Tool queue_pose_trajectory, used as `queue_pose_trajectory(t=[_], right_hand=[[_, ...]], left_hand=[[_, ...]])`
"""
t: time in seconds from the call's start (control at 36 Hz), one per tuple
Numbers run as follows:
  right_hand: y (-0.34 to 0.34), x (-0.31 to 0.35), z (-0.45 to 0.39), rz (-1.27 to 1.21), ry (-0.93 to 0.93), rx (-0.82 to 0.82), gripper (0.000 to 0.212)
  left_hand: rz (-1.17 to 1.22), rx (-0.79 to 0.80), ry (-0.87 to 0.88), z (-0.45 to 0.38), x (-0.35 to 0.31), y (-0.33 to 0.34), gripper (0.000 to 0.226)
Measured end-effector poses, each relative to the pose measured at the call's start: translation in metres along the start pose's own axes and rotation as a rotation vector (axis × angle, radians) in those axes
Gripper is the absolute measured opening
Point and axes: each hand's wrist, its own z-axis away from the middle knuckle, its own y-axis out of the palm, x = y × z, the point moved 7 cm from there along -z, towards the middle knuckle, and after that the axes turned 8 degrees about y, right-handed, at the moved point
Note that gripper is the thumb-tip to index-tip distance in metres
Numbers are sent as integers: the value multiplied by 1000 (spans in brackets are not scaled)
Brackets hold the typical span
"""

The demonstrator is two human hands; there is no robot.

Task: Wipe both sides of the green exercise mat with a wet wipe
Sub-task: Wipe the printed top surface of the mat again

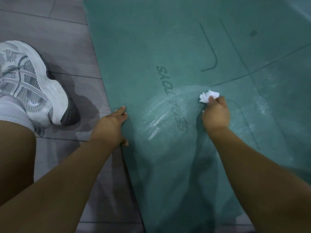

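The green mat (168,47) lies flat on the floor (58,31), its long axis running away from the person. The right hand (216,113) pinches a crumpled wet wipe (207,96) against it mid-mat, beside shiny streaks. The left hand (112,126), fingers straight, presses the mat's left edge.

mat (176,47): teal-green, darker green printed lines, a dot and lettering, pale glossy wet streaks just left of the grip | wipe (208,96): white, crumpled, in the right hand (216,113) | floor (55,31): grey wood-grain planks, dark damp patch | shoe (32,81): white, grey mesh panels, dark toe
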Motion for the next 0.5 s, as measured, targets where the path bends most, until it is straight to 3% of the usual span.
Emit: queue_pose_trajectory(t=[0.08,0.14,0.22,0.28,0.31,0.36,0.44,0.5], right_hand=[[18,22,48,-26,-26,30,39],[30,58,94,-104,-335,64,42],[46,78,166,-103,-926,238,41],[41,67,174,-51,-1147,298,42],[38,58,162,-34,-1170,303,39],[28,33,114,-38,-980,217,29],[1,-20,46,-76,-341,-4,40],[-3,-43,39,-114,18,-29,37]], left_hand=[[14,-3,-8,0,0,1,106],[18,-14,-11,0,-1,3,106],[19,-29,-12,1,-1,6,105],[27,-40,-2,2,-2,8,103],[34,-44,0,2,-3,9,101],[50,-57,-4,3,-4,9,100],[35,-72,-14,2,-6,9,100],[24,-65,-23,1,-6,10,100]])
